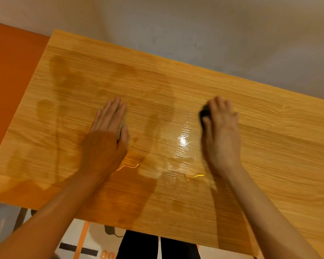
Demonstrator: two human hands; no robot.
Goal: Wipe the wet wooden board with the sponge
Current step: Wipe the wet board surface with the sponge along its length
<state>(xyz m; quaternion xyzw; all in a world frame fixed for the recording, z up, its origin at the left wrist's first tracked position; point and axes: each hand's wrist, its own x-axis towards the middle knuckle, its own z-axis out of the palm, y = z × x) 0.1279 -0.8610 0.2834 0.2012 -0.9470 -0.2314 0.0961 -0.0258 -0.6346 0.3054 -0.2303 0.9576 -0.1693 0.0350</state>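
A: What are we seeing at the far left?
B: We're seeing an orange surface (pixel 11 75) lying beside the board (pixel 269 146), and darker damp patches (pixel 67 75) spreading over the board's left half.

A: And our left hand (pixel 108 135)?
B: We're pressing it flat on the board, fingers straight, holding nothing.

A: Then to the right?
B: A wet sheen (pixel 183 141) is glaring between our hands. Our right hand (pixel 221 131) is curling over the dark sponge (pixel 204 114), gripping it against the board right of centre.
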